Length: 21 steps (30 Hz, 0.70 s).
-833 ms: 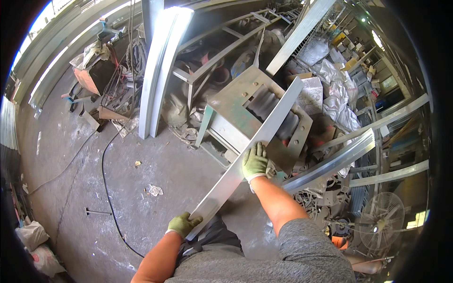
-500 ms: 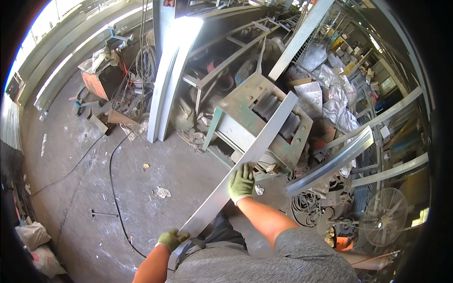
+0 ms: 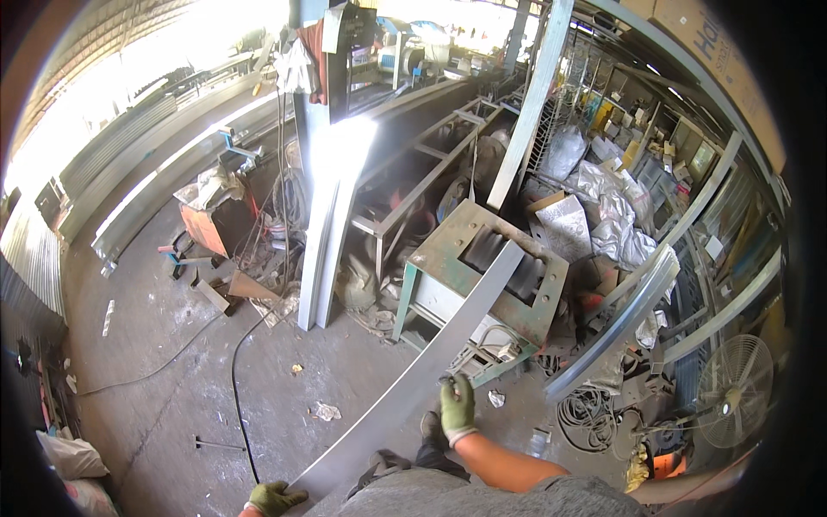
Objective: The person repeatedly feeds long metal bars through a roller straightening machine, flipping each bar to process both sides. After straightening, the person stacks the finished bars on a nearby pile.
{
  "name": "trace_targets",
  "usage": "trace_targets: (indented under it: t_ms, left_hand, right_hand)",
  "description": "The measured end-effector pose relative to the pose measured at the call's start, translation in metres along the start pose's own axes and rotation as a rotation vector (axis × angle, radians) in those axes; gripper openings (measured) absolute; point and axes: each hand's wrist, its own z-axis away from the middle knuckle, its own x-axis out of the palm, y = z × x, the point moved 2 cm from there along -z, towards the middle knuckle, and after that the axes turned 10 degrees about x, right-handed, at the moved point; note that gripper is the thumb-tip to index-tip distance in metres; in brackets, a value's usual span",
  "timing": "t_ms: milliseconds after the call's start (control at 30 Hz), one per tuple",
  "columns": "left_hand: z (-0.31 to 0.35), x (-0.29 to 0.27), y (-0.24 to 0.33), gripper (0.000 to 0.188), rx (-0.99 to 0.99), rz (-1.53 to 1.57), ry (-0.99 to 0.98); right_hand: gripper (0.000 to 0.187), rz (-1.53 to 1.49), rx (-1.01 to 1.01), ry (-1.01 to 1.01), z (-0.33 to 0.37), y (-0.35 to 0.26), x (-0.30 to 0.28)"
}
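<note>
A long, flat grey metal strip (image 3: 405, 379) slants from my body up to a green-grey roller machine (image 3: 431, 254). Its far end lies over the dark rollers in the machine's top opening. At the near end, my left hand (image 3: 276, 498), in a green work glove, grips the strip low in the picture. Also gloved in green, my right hand (image 3: 457, 405) is closed at the strip's right edge, about midway along; its fingertips are partly hidden. A small dark spot shows by those fingertips, too small to name.
Bright metal channels (image 3: 323, 250) stand upright left of the machine. Another shiny channel (image 3: 612, 323) leans on the right, near coiled cable (image 3: 586, 422) and a fan (image 3: 732, 392). A black cable (image 3: 234, 379) crosses the floor, with scraps and a metal bar (image 3: 220, 444).
My right hand has gone from lying flat on the strip to closed at its edge. My left hand and the strip's near end sit lower left; the view has tilted up.
</note>
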Motion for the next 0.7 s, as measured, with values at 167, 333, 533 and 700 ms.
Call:
trace_targets:
  t_ms: [167,333,533,700]
  left_hand:
    - [-0.029,-0.034,0.075,0.056,0.290,-0.347,0.255]
    - [-0.051,-0.039,0.117,0.032,0.780,-0.486,0.613]
    - [-0.108,0.013,0.124,0.079,0.772,-0.534,0.561]
    - [-0.146,0.064,0.162,0.085,0.714,-0.540,0.139]
  right_hand:
    - [0.077,-0.554,0.679,-0.469,-0.030,-0.040,-0.003]
    - [0.073,-1.099,0.559,-0.721,-0.036,-0.101,-0.009]
    - [0.048,-1.203,0.516,-0.661,-0.057,-0.114,-0.022]
    - [0.043,-0.764,0.343,-0.335,-0.073,-0.116,-0.047]
